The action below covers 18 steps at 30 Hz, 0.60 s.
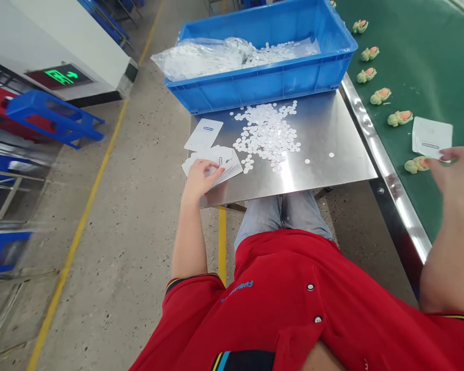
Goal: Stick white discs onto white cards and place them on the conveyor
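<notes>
My left hand (204, 178) rests on a fanned pile of white cards (232, 174) at the left corner of the metal table, thumb and fingertips closed together on a top card. My right hand (458, 172) reaches over the green conveyor belt, with its fingers at the lower edge of a white card (432, 136) that bears a small dark oval print. The thumb of that hand is beside a small green and orange figure (414, 165) and partly covers it. Another white card (204, 134) lies just behind the pile.
Many small white discs (268, 131) are scattered on the metal table (325, 170). Behind them stands a blue crate (263, 85) with a clear plastic bag (204, 56) and more discs. Similar figures (381, 96) line the green belt (429, 56), past its metal rail (394, 188).
</notes>
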Motion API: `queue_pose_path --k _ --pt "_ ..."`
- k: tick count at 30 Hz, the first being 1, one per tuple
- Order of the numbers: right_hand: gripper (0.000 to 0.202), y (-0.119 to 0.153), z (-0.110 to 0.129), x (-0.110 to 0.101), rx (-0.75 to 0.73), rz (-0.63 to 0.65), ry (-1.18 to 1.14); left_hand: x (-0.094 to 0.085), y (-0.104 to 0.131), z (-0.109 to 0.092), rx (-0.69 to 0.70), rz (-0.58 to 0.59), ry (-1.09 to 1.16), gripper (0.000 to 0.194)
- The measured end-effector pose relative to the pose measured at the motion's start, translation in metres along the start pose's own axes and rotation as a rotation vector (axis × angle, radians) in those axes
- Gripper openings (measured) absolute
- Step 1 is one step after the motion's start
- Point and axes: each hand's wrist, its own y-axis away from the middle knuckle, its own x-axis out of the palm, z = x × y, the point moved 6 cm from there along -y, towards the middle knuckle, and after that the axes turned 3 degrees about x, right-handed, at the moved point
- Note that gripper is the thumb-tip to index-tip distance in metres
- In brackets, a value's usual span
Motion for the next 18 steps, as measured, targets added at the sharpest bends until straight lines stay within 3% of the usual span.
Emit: queue_pose_path --k 2,3,6,8,10,14,18 --pt "0.025 0.024 0.03 0.011 0.036 0.077 0.014 -0.002 0.001 0.0 -0.017 -0.007 0.043 0.024" --pt "0.025 0.037 0.054 0.017 -0.068 0.119 -0.055 -0.002 0.001 -0.001 -0.014 -0.021 0.055 0.024" --pt "0.035 0.079 0.128 0.035 -0.586 0.174 -0.301 -0.002 0.001 -0.005 0.02 -0.082 0.02 0.024" --pt "0.038 0.102 0.15 0.047 -0.782 0.146 -0.33 0.002 0.0 -0.007 0.026 -0.127 -0.049 0.025" --pt "0.039 0.12 0.152 0.058 -0.865 0.104 -0.317 0.006 0.001 -0.008 0.031 -0.17 -0.123 0.021" --pt "0.04 0.158 0.127 0.062 -0.974 0.024 -0.358 0.009 0.004 -0.008 0.09 -0.185 -0.142 0.008" --pt "0.025 0.175 0.107 0.058 -1.003 -0.073 -0.463 -0.001 0.009 -0.004 0.136 -0.191 0.026 0.02"
